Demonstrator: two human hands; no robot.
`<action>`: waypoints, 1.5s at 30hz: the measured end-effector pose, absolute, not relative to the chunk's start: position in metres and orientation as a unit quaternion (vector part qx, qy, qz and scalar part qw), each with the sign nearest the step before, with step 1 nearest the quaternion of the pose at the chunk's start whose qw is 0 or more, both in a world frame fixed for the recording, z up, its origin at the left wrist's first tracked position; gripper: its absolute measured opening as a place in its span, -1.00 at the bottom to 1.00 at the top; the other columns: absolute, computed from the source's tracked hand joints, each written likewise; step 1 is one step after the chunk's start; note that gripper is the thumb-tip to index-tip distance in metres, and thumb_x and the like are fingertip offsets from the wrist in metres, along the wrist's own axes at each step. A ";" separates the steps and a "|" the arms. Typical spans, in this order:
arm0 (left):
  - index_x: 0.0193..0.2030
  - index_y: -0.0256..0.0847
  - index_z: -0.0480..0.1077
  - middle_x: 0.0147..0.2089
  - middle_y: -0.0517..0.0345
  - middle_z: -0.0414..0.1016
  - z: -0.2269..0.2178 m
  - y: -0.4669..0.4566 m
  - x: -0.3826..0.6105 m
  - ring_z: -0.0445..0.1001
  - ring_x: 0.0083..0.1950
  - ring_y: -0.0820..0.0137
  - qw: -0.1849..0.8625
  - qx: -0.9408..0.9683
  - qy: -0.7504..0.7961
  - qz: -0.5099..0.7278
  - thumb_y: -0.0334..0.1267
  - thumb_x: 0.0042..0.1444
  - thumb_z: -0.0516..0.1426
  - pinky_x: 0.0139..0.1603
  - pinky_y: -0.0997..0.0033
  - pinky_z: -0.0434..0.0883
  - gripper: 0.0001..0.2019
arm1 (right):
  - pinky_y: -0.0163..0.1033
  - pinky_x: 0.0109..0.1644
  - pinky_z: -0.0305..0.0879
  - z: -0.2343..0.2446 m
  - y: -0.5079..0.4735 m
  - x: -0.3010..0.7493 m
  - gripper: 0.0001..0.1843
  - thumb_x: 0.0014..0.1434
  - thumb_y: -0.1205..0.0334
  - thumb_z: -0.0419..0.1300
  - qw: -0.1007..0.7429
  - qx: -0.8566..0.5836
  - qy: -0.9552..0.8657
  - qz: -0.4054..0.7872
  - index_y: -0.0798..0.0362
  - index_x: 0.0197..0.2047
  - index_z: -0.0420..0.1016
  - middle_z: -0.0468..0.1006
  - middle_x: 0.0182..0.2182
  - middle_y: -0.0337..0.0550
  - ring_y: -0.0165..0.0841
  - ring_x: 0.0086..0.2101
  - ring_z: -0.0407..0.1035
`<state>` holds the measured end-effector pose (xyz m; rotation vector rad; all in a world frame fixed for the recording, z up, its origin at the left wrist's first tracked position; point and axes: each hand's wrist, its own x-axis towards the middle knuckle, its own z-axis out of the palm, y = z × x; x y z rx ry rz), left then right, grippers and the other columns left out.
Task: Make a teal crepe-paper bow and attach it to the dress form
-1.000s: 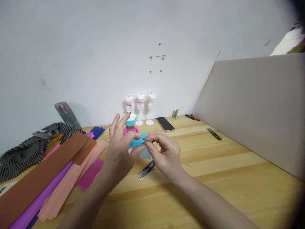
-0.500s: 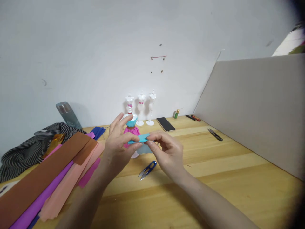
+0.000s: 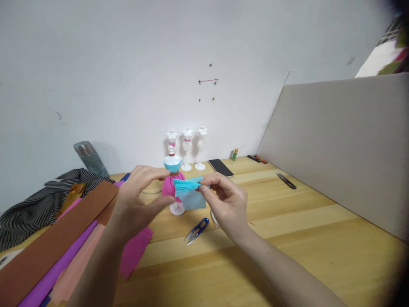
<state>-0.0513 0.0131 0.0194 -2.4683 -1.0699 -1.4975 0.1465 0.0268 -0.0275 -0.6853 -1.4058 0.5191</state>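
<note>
My right hand (image 3: 225, 200) pinches the gathered end of a pleated turquoise crepe paper piece (image 3: 185, 186), whose folds fan out to the left. My left hand (image 3: 140, 200) is open, thumb and fingers apart, just left of the fanned end. Behind the paper stands a small dress form (image 3: 172, 164) with a turquoise top and a pink skirt (image 3: 168, 187). A pale blue sheet (image 3: 194, 200) lies below the pleated paper, partly covered by it. Blue-handled thread snips (image 3: 197, 231) rest on the table in front of both hands.
Three white mini dress forms (image 3: 187, 143) stand by the wall, near a phone (image 3: 221, 167) and a small green bottle (image 3: 234, 154). Brown paper strips (image 3: 60, 238), other coloured strips, striped cloth (image 3: 47, 200) and a flask (image 3: 91, 157) are at left. Dark snips (image 3: 286, 181) lie right.
My left hand has let go of the turquoise paper and moved left, opening. The pleats now spread out at that end. My right hand keeps its pinch.
</note>
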 end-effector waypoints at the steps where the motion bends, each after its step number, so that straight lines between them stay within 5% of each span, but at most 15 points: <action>1: -0.05 -0.09 0.44 -0.15 0.11 0.49 0.020 0.010 -0.047 0.44 -0.10 0.31 0.054 -0.811 -0.349 -0.467 -0.27 -0.03 0.31 -0.08 0.29 0.39 -0.64 | -0.20 -0.32 0.38 -0.027 0.026 0.146 -0.91 0.11 0.37 0.17 0.679 -0.307 -0.625 0.231 0.04 -0.39 0.47 0.52 -0.44 -0.18 -0.34 -0.40 0.43; 6: -0.09 -0.14 0.47 -0.15 0.04 0.50 0.017 0.006 -0.032 0.44 -0.10 0.24 0.100 -0.764 -0.416 -0.483 -0.21 -0.12 0.35 -0.10 0.24 0.41 -0.60 | -0.21 -0.33 0.38 -0.025 0.025 0.145 -0.94 0.07 0.36 0.20 0.688 -0.314 -0.606 0.247 0.04 -0.41 0.49 0.53 -0.44 -0.18 -0.35 -0.40 0.43; 10: -0.19 -0.22 0.48 -0.48 0.18 0.49 0.013 0.011 -0.035 0.45 -0.44 0.41 -0.154 -0.698 -0.472 -0.516 -0.20 0.05 0.19 -0.41 0.42 0.41 -0.80 | -0.25 -0.40 0.39 -0.021 0.028 0.145 -0.97 0.01 0.31 0.25 0.698 -0.310 -0.550 0.337 0.06 -0.44 0.48 0.54 -0.51 -0.20 -0.37 -0.48 0.44; 14: -0.03 -0.29 0.42 -0.44 0.15 0.52 0.010 0.009 -0.032 0.51 -0.41 0.41 -0.375 -0.649 -0.447 -0.488 -0.16 0.09 0.17 -0.37 0.43 0.46 -0.67 | -0.28 -0.43 0.37 -0.020 0.029 0.145 -0.95 0.00 0.30 0.27 0.703 -0.307 -0.531 0.360 0.07 -0.44 0.47 0.54 -0.54 -0.22 -0.39 -0.49 0.44; 17: 0.26 -0.18 0.19 -0.22 0.09 0.55 0.010 0.007 -0.028 0.52 -0.31 0.41 -0.361 -0.656 -0.459 -0.478 -0.23 -0.03 0.27 -0.29 0.42 0.48 -0.32 | -0.28 -0.40 0.36 -0.021 0.027 0.145 -0.98 0.02 0.33 0.25 0.707 -0.307 -0.556 0.311 0.06 -0.42 0.48 0.52 -0.50 -0.22 -0.39 -0.46 0.43; 20: 0.31 -0.05 0.10 -0.06 0.08 0.52 0.010 0.006 -0.028 0.51 -0.24 0.42 -0.300 -0.689 -0.466 -0.468 -0.30 -0.12 0.33 -0.20 0.41 0.47 -0.17 | -0.25 -0.36 0.36 -0.024 0.024 0.144 -0.97 0.06 0.35 0.22 0.705 -0.304 -0.584 0.263 0.05 -0.40 0.48 0.50 -0.45 -0.21 -0.38 -0.43 0.41; 23: 0.19 -0.02 0.23 -0.03 0.13 0.53 0.009 0.005 -0.026 0.53 -0.20 0.42 -0.289 -0.708 -0.456 -0.455 -0.34 -0.12 0.33 -0.19 0.46 0.47 -0.30 | -0.22 -0.34 0.35 -0.027 0.024 0.143 -0.96 0.08 0.35 0.20 0.698 -0.300 -0.599 0.253 0.04 -0.38 0.48 0.49 -0.42 -0.20 -0.36 -0.40 0.39; 29: -0.10 -0.17 0.34 -0.36 0.22 0.56 0.004 0.005 -0.014 0.52 -0.43 0.49 -0.361 -0.646 -0.435 -0.513 -0.35 -0.07 0.28 -0.42 0.57 0.45 -0.64 | -0.22 -0.33 0.34 -0.029 0.026 0.142 -0.95 0.09 0.36 0.20 0.694 -0.302 -0.603 0.254 0.04 -0.38 0.47 0.49 -0.42 -0.19 -0.35 -0.40 0.39; 37: -0.30 -0.22 0.31 -0.49 0.24 0.53 0.000 0.005 0.000 0.50 -0.52 0.46 -0.422 -0.575 -0.419 -0.562 -0.35 -0.14 0.29 -0.47 0.49 0.50 -0.72 | -0.26 -0.35 0.32 -0.032 0.026 0.143 -0.92 0.10 0.39 0.19 0.696 -0.289 -0.611 0.243 0.04 -0.37 0.48 0.49 -0.43 -0.20 -0.37 -0.40 0.38; 45: -0.33 -0.23 0.38 -0.51 0.24 0.53 -0.012 0.006 0.004 0.55 -0.52 0.42 -0.373 -0.577 -0.407 -0.601 -0.33 -0.12 0.30 -0.47 0.51 0.51 -0.79 | -0.28 -0.36 0.30 -0.032 0.025 0.143 -0.89 0.09 0.41 0.19 0.701 -0.287 -0.613 0.227 0.02 -0.37 0.49 0.50 -0.43 -0.21 -0.38 -0.39 0.37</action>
